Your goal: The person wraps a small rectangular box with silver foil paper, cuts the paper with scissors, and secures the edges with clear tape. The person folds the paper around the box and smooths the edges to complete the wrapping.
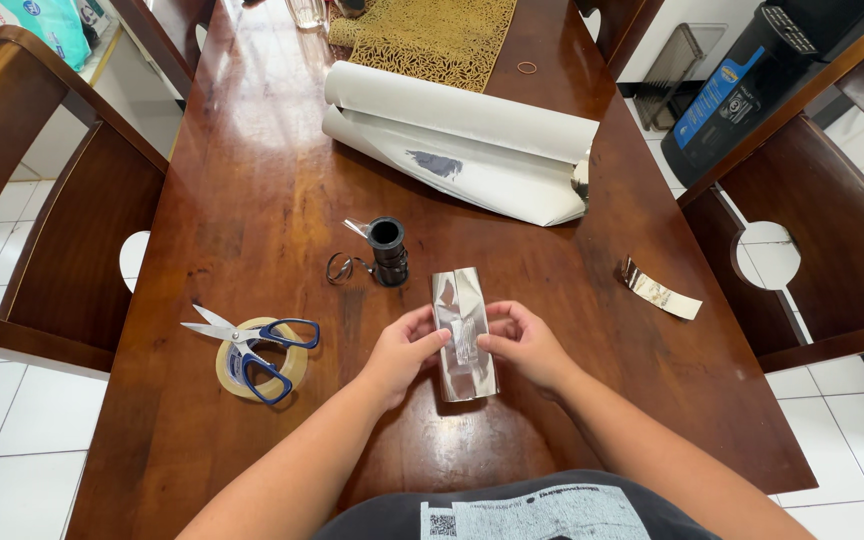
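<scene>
We've got our left hand and right hand pinched shut on the silver wrapped package just below the black ribbon spool, and it looks light, slick and crinkly, so we'd hold the long edges gently.

We cannot see the glass whole at the table's far edge; the picture's top cuts it off.

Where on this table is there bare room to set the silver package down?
Bare wood lies right of the right hand, below the paper strip, and left between the paper roll and scissors. It is crowded around the black spool and silver package.
</scene>
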